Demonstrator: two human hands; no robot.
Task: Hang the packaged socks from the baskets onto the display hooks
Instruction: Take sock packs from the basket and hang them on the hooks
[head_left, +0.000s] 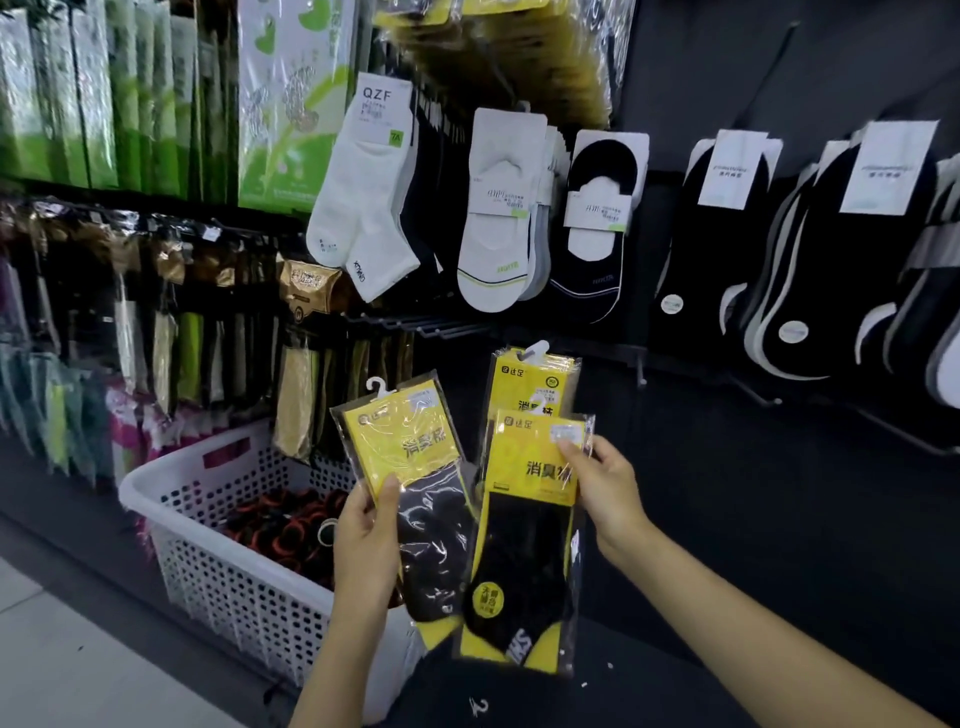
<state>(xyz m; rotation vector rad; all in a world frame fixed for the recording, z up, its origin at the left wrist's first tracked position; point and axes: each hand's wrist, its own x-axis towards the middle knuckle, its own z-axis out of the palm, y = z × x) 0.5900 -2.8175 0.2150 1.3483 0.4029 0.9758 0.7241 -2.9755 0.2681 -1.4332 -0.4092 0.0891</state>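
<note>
Dark display wall (701, 62) fills the far side, hung with white ankle socks (363, 208) and rows of low-cut socks (496, 228) further right. Below them a few bare hooks (415, 326) stick out. On the floor (78, 649) at near left stands a white basket (218, 582), with dark and red items in it too blurred to name.

Both hands are up in front of the wall, under the hooks. The left hand (366, 540) grips a yellow sock pack (410, 447) by its left edge, thumb on the front, tilted left. The right hand (605, 488) pinches the front pack (530, 545) at its upper right. A rear pack (530, 384) sits just behind, its white hanger showing above; the grip on it is hidden.
</note>
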